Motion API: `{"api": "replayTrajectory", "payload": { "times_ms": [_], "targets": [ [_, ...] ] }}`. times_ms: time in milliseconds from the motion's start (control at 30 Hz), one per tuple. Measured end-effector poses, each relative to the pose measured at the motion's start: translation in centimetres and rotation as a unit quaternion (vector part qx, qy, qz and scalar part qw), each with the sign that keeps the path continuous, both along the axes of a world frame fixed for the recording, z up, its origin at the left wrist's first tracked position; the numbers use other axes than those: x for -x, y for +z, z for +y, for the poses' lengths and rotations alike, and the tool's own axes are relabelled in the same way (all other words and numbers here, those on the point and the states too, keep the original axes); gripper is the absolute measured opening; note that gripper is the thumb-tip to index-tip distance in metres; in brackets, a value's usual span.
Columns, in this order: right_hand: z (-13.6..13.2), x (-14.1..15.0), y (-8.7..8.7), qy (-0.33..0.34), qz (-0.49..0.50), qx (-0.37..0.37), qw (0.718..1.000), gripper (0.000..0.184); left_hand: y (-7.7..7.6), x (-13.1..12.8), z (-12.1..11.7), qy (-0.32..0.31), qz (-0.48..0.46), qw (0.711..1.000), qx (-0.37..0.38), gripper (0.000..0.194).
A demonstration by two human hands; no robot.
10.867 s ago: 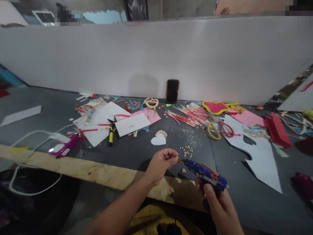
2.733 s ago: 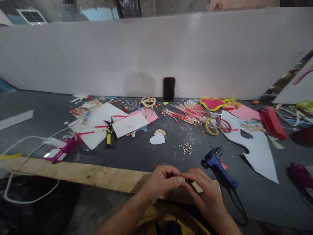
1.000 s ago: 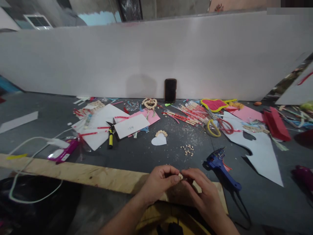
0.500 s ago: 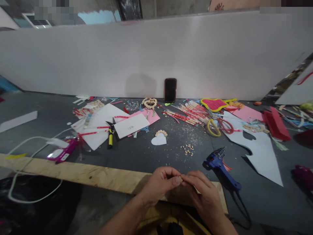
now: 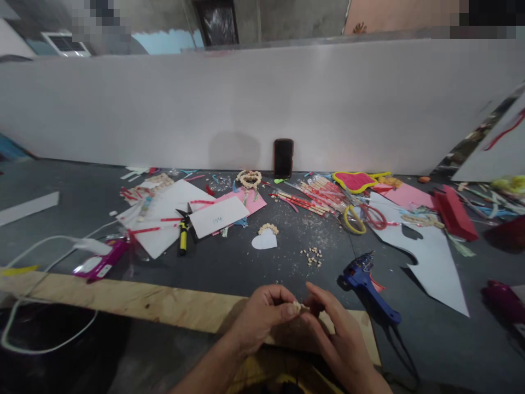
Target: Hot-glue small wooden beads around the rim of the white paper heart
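My left hand (image 5: 268, 314) pinches a cluster of small beige pieces (image 5: 301, 307) between thumb and forefinger, above the wooden edge of the table. Close beside it on the right, my right hand (image 5: 334, 328) has its thumb and forefinger apart, and nothing shows between them. Beyond the hands lies a white paper heart (image 5: 265, 239) with an arc of beige pieces (image 5: 268, 228) along its top right. A loose scatter of little beige pieces (image 5: 312, 256) sits to its right. The blue glue gun (image 5: 369, 287) rests to the right of my right hand.
Yellow-handled pliers (image 5: 183, 235) and white paper (image 5: 219, 217) lie left. Scissors (image 5: 355, 219), cut white paper (image 5: 435, 262) and a red folded piece (image 5: 455, 213) lie right. A phone (image 5: 283, 157) leans on the white panel (image 5: 164, 109). A purple device (image 5: 102, 261) with cable is at left.
My right hand's fingers have parted and drawn back from the small beige pieces, which show more clearly in my left hand. The view has tilted slightly upward.
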State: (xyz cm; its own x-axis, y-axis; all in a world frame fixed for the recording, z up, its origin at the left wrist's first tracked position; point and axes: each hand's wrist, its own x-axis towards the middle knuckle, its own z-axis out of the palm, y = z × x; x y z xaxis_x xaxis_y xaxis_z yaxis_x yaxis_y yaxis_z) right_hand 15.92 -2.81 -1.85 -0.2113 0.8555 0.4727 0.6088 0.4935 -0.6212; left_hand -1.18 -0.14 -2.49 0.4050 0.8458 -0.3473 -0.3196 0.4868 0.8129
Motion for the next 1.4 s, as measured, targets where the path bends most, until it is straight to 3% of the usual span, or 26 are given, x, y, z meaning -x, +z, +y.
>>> {"api": "replayTrajectory", "payload": {
  "times_ms": [200,333,433,667,900,1033,1133,1200,1267,1333,1400],
  "targets": [
    [2.1,-2.5,0.8,0.020,-0.157,-0.002,0.987,0.028,-0.3,1.2,0.6,0.092,0.032,0.995,-0.003,0.031],
    [4.9,-4.2,1.8,0.050,-0.337,-0.033,0.940,0.041,-0.7,1.8,0.8,0.115,0.029,0.993,0.006,0.033],
    [6.8,-4.0,2.6,0.041,-0.439,-0.027,0.897,0.056,-1.0,2.1,0.7,0.115,0.045,0.992,0.004,0.035],
    [8.9,-1.0,2.4,0.065,-0.478,-0.031,0.875,0.053,-1.4,2.5,0.4,0.106,0.042,0.993,-0.011,0.035],
    [9.4,-2.6,2.7,0.057,-0.460,-0.012,0.886,0.041,-1.7,2.7,0.5,0.100,0.034,0.994,-0.020,0.031],
    [9.2,-2.9,3.2,0.078,-0.421,-0.007,0.904,0.025,-1.7,2.6,0.6,0.104,0.018,0.994,-0.016,0.027],
    [8.4,-2.0,3.5,0.056,-0.380,-0.014,0.923,0.014,-1.4,2.5,0.8,0.101,0.018,0.995,-0.007,0.030],
    [7.2,-0.9,3.4,0.048,-0.320,-0.014,0.946,0.010,-1.2,2.4,0.9,0.097,0.020,0.995,-0.009,0.032],
    [5.8,0.4,3.1,0.080,-0.198,0.008,0.977,0.022,-1.0,2.3,1.0,0.091,0.018,0.996,-0.019,0.033],
    [4.6,1.7,2.7,0.119,-0.112,0.039,0.986,0.029,-0.9,2.1,1.1,0.080,0.005,0.997,-0.025,0.033],
    [3.8,2.5,2.3,0.125,-0.048,0.055,0.989,0.024,-0.8,2.0,1.1,0.066,-0.005,0.997,-0.030,0.033]
  ]
}}
